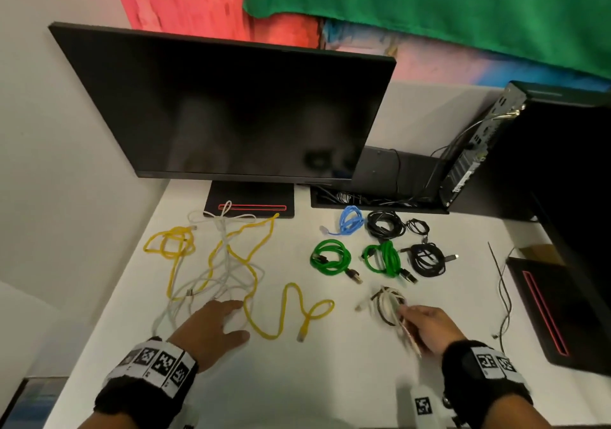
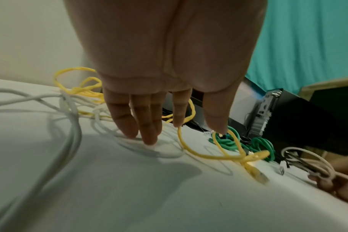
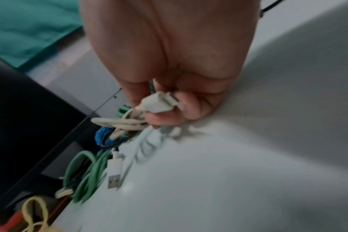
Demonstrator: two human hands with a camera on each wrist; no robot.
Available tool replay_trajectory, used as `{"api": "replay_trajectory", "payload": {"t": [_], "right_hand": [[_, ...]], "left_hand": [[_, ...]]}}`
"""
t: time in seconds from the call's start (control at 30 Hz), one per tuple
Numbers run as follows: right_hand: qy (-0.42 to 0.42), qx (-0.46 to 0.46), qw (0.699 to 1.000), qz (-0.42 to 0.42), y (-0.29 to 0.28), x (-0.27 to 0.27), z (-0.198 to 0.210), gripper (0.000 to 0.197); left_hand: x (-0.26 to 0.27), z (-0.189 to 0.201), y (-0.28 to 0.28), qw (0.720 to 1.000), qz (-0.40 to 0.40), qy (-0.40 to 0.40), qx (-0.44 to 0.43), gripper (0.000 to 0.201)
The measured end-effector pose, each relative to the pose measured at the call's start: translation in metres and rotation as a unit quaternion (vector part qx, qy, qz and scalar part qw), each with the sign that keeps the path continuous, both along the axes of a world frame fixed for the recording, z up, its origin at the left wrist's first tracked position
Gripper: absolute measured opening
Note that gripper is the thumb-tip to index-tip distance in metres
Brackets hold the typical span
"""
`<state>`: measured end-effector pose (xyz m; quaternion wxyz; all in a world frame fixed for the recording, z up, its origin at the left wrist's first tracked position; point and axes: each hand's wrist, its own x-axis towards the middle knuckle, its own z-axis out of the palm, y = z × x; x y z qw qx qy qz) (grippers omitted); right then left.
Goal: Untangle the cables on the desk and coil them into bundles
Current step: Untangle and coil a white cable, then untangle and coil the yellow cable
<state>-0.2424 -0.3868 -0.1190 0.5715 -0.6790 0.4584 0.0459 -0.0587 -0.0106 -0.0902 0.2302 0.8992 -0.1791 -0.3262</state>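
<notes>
A tangle of yellow cable (image 1: 251, 263) and white cables (image 1: 228, 246) spreads over the left of the white desk (image 1: 297, 379). My left hand (image 1: 216, 324) lies flat with straight fingers (image 2: 147, 130) pressing on the white cable (image 2: 73, 125), beside the yellow cable (image 2: 218, 155). My right hand (image 1: 426, 326) grips a small coiled white and dark braided bundle (image 1: 391, 304) at the desk's front right. In the right wrist view its fingers (image 3: 169, 116) curl round the white cable (image 3: 117, 124) and a white plug (image 3: 159, 103).
Coiled bundles lie behind: blue (image 1: 350, 222), two green (image 1: 330, 258) (image 1: 383, 260), several black (image 1: 385, 225). A monitor (image 1: 231, 111) stands at the back, a computer case (image 1: 479, 144) and cable tray (image 1: 373, 197) at the right. A thin black wire (image 1: 504, 289) trails beside a second stand (image 1: 555, 313).
</notes>
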Motion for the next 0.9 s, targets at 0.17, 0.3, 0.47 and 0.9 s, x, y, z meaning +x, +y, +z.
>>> {"api": "replay_trajectory", "payload": {"t": [0.17, 0.3, 0.47, 0.9], "right_hand": [[0.081, -0.2, 0.976, 0.033, -0.016, 0.007, 0.001, 0.055], [0.149, -0.29, 0.941, 0.092, -0.015, 0.013, 0.018, 0.054], [0.028, -0.401, 0.884, 0.239, 0.021, 0.02, 0.043, 0.025], [-0.01, -0.424, 0.73, 0.537, 0.13, 0.112, 0.029, 0.031]], "left_hand": [[-0.014, 0.0, -0.021, 0.992, -0.064, -0.107, -0.002, 0.064], [-0.018, -0.007, -0.031, 0.977, -0.164, -0.111, 0.076, 0.069], [-0.017, -0.019, -0.024, 0.975, -0.158, -0.103, 0.118, 0.052], [-0.002, 0.024, -0.011, 0.982, 0.007, -0.164, -0.091, 0.022]]}}
